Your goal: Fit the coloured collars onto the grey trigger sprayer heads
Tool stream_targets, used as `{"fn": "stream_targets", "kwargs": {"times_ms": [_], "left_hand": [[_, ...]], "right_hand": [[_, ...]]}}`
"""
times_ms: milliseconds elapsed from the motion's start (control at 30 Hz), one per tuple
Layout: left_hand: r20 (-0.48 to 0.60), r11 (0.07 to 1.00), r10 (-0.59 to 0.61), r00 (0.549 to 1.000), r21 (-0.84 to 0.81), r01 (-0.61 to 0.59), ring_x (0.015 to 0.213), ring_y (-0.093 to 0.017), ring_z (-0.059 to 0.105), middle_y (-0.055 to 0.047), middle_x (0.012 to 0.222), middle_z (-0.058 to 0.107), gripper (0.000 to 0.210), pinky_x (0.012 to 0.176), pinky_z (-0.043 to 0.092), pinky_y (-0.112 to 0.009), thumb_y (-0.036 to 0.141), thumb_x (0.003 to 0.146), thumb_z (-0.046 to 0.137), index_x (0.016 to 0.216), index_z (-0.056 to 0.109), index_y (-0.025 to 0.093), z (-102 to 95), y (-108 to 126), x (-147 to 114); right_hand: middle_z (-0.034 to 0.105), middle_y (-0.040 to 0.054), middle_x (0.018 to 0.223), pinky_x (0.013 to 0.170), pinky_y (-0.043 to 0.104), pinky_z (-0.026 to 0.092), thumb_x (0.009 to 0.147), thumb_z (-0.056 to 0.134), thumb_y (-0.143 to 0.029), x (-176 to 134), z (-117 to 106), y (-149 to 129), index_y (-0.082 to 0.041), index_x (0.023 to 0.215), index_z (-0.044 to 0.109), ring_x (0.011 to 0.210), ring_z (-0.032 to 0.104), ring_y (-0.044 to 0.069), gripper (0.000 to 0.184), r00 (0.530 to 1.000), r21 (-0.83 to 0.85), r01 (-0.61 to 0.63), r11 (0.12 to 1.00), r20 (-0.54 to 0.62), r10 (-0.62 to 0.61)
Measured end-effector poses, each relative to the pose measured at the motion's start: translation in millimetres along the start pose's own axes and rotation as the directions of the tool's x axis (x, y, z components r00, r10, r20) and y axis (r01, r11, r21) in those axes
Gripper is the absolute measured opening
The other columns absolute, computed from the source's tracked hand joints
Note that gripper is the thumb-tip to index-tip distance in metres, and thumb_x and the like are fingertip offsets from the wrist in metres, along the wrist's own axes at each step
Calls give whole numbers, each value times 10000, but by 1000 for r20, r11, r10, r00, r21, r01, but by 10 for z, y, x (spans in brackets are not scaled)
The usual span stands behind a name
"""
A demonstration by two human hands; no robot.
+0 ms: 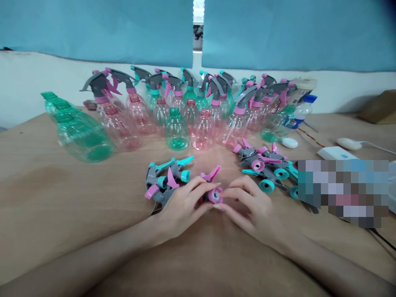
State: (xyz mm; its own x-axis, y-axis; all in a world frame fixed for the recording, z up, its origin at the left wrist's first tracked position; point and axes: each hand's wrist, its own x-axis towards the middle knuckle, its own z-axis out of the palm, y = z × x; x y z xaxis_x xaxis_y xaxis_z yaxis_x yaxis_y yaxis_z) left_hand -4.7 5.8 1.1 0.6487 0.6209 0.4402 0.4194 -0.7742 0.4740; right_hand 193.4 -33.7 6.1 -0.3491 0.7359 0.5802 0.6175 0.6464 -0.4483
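Observation:
Between my two hands is a grey and pink trigger spray head, its pink collar facing me and its pink trigger pointing up. My left hand is closed around its body from the left. The thumb and fingers of my right hand pinch the collar's right side. Beside my left hand lie several spray heads with teal and pink parts, partly covered by that hand. Another pile of spray heads lies beyond my right hand.
Rows of green and pink bottles stand at the back, many with spray heads fitted. Tilted green bottles are at the left. A blue-capped bottle, a white round object, a white box and a cardboard box sit at the right.

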Motion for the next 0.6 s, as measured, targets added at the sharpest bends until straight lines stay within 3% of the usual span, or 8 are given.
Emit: {"fn": "stream_targets", "kwargs": {"times_ms": [267, 600], "left_hand": [[19, 1000, -16, 1000, -25, 17, 849, -158, 580, -51, 1006, 563, 291, 748, 517, -298, 274, 940, 470, 1221, 480, 195, -39, 15, 4], [90, 999, 29, 996, 17, -31, 867, -180, 590, -70, 1007, 567, 412, 721, 542, -323, 426, 968, 308, 1288, 432, 197, -35, 41, 5]], "right_hand": [[526, 46, 840, 590, 263, 470, 872, 583, -307, -2, -13, 44, -205, 1056, 645, 696, 510, 139, 220, 999, -34, 44, 998, 23, -43], [527, 41, 888, 614, 261, 483, 879, 582, -306, 2, 10, 37, -213, 1061, 603, 730, 527, 128, 205, 996, 114, 84, 990, 17, -87]]}}
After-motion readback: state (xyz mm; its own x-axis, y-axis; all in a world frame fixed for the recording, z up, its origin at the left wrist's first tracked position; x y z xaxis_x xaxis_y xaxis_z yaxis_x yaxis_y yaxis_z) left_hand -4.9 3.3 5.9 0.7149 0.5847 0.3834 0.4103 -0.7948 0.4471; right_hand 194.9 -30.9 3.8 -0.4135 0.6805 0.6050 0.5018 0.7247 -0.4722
